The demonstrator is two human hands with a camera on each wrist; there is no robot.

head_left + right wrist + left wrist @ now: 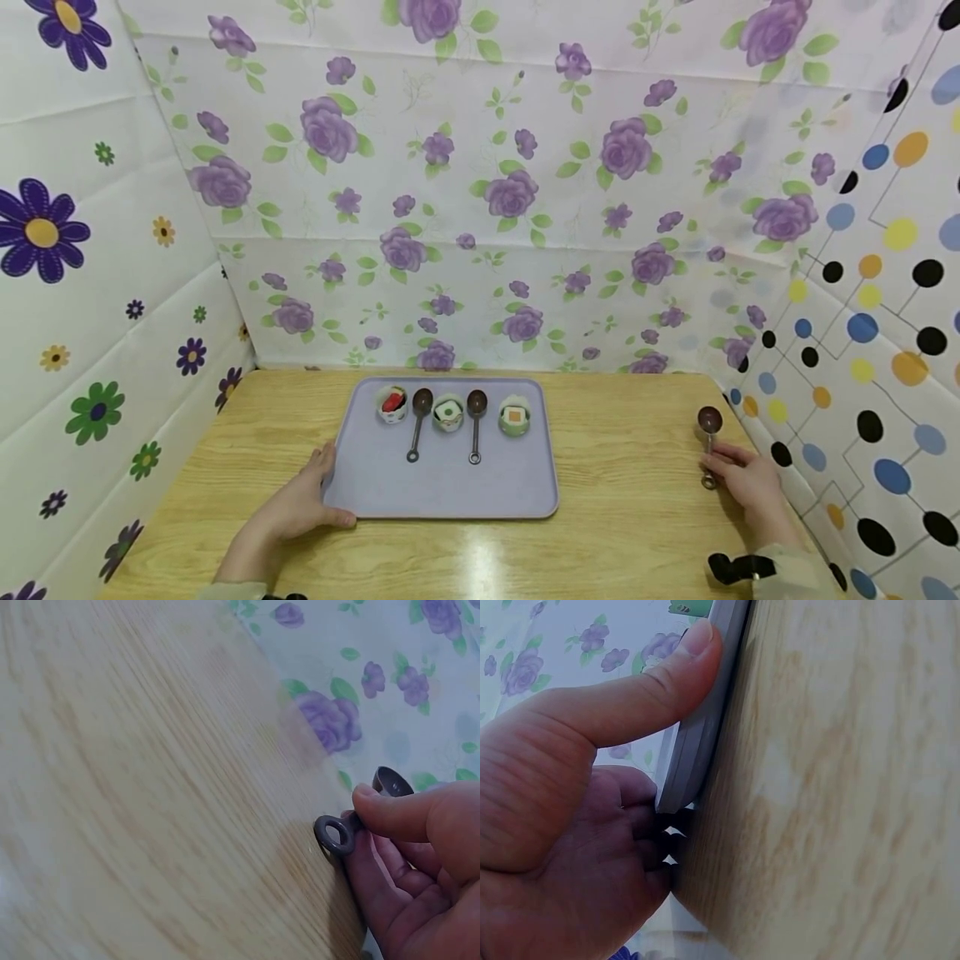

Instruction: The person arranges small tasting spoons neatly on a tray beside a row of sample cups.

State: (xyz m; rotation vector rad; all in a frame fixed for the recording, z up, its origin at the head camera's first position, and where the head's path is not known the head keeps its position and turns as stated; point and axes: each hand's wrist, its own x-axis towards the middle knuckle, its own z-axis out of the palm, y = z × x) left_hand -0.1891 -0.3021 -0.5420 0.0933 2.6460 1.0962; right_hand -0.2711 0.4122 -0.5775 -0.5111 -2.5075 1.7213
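Fingers pinching: right hand (752,482) gripping brown spoon (708,433) handle on table (637,500) near right edge | left hand (300,504) clasping lilac tray (450,492) corner, thumb on rim | two spoons (418,421), three cups (447,413) sitting at tray's far end

Glossy wood-grain table (637,500) (light glare), matt lilac plastic tray (450,492), dark spoon (708,433)

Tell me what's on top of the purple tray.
On the tray stand three small cups, each holding something colourful, with two dark spoons lying between them. The left hand holds its near left corner. What lies deeper inside the cups cannot be seen.
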